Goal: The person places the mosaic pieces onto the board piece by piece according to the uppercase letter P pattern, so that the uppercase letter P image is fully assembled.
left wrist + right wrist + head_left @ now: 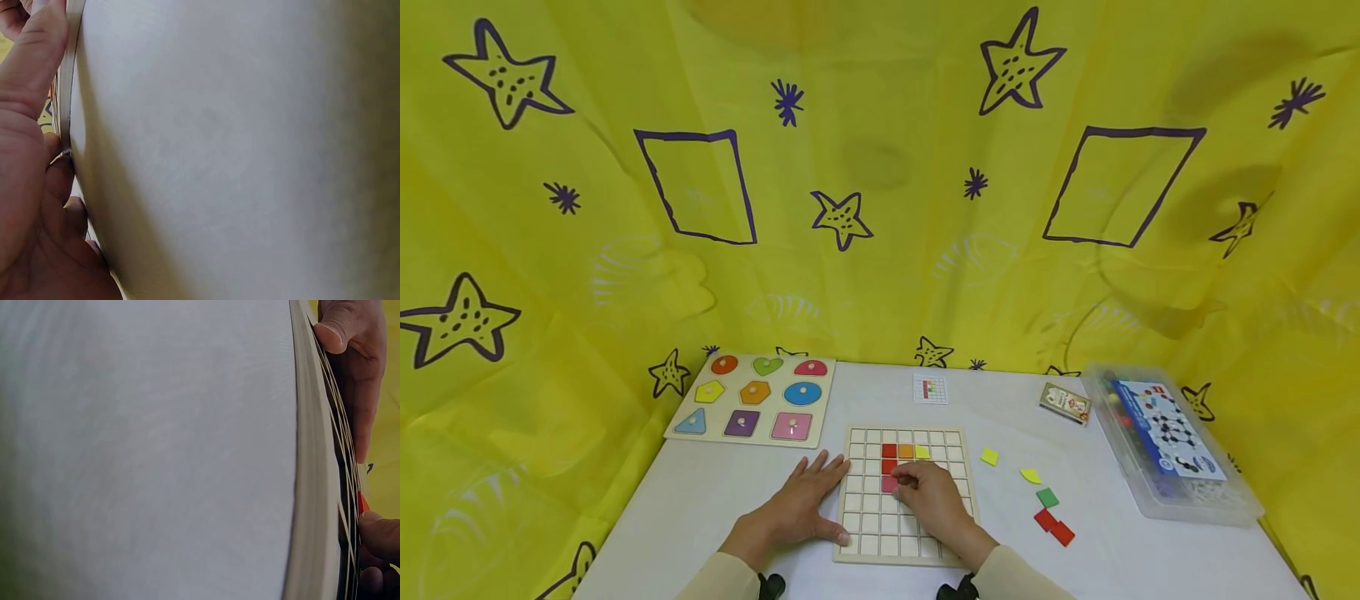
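Note:
A wooden grid board (868,523) lies in front of me, its raised dividers forming square cells. Red (889,450), orange (906,451) and yellow (922,452) tiles sit side by side in an upper row. Below the first one are another red tile and a pinkish-red tile (888,484). My right hand (934,500) is over the middle of the board, thumb and fingers curled around a red tile (363,502) that shows tilted at the fingertips. My left hand (797,508) rests spread along the board's left edge, thumb (37,50) against the rim.
Right of the board lie loose yellow, green (1047,497) and red (1063,533) tiles. A pattern card (930,389) lies behind it. A shape puzzle (752,417) is at back left; a small box (1065,403) and a clear plastic case (1180,496) are at right.

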